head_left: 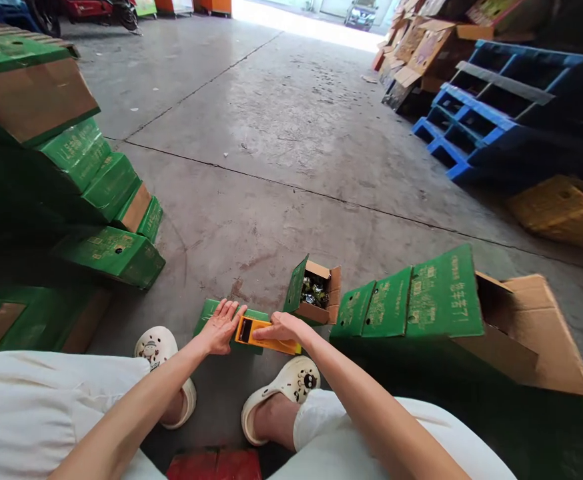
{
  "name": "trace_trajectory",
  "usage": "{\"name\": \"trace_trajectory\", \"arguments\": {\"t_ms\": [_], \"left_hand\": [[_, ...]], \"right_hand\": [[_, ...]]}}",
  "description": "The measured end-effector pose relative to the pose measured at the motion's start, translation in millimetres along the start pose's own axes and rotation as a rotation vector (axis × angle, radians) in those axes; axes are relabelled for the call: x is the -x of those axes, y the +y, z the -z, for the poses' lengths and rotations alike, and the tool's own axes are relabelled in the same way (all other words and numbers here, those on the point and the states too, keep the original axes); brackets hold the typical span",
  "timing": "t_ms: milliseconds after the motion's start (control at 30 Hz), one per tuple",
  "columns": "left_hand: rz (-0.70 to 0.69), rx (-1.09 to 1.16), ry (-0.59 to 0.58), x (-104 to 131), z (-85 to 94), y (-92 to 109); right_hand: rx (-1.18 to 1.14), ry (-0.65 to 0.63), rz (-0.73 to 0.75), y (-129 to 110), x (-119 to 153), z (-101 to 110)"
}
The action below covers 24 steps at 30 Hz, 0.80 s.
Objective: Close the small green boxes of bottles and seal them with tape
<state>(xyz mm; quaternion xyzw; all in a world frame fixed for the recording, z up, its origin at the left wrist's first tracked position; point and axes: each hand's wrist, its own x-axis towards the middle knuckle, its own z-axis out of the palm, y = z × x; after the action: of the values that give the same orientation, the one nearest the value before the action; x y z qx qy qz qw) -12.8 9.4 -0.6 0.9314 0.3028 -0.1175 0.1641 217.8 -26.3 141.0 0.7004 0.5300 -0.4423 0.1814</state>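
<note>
On the floor between my feet lies a small closed green carton (205,315). My left hand (221,329) rests on its top with the fingers stretched out. My right hand (282,327) is closed on a yellow tape dispenser (245,331) with a dark slot at its left end, held over the carton's top. Any tape strip is too small to make out. Just beyond my right hand stands an open green carton (297,288), its flaps up. Inside are dark, shiny wrapped items (314,291) that I cannot identify.
Green cartons (109,250) are stacked at the left. A row of green cartons (389,303) stands at the right, the nearest with its brown flap (546,320) open. Farther right are blue pallets (471,123) and a brown box (561,207). A red object (214,465) is below me.
</note>
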Motion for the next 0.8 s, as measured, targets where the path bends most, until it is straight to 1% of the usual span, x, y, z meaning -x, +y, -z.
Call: {"name": "trace_trajectory", "arguments": {"t_ms": [67,133,233,333,400,467,533,567,633,700,800], "left_hand": [[-0.002,-0.008,-0.016,10.4,4.0,-13.5],[0.007,-0.007,-0.031,19.4,5.8,-22.0],[0.050,0.007,-0.028,26.7,3.6,-23.8],[0.071,0.017,-0.013,27.9,-1.5,-22.2],[0.061,0.031,0.003,27.6,-4.0,-23.1],[0.048,0.050,0.024,27.7,-5.2,-24.9],[0.040,0.065,0.034,28.0,-5.4,-26.1],[0.039,0.070,0.034,28.2,-5.3,-26.1],[0.045,0.075,0.030,28.6,-5.2,-25.3],[0.059,0.073,0.030,29.3,-5.1,-24.3],[0.074,0.055,0.026,31.0,-4.2,-24.3]], "right_hand": [[-0.004,-0.031,0.035,-9.9,-8.0,-6.1],[0.016,-0.039,0.045,-21.6,-14.9,-10.6],[0.056,-0.042,0.032,-36.2,-16.0,-12.0],[0.052,-0.036,0.049,-38.3,-3.8,-10.1],[0.050,-0.012,0.081,-28.4,9.6,-8.9],[0.058,0.008,0.085,-9.6,24.4,-6.9],[0.051,-0.007,0.029,13.6,37.4,-4.0],[0.045,-0.007,-0.028,24.5,42.3,-2.9],[0.043,-0.013,-0.098,40.6,48.1,-2.7],[0.043,-0.005,-0.134,47.1,49.1,-5.4],[0.038,0.025,-0.151,44.5,46.1,-10.4]]}}
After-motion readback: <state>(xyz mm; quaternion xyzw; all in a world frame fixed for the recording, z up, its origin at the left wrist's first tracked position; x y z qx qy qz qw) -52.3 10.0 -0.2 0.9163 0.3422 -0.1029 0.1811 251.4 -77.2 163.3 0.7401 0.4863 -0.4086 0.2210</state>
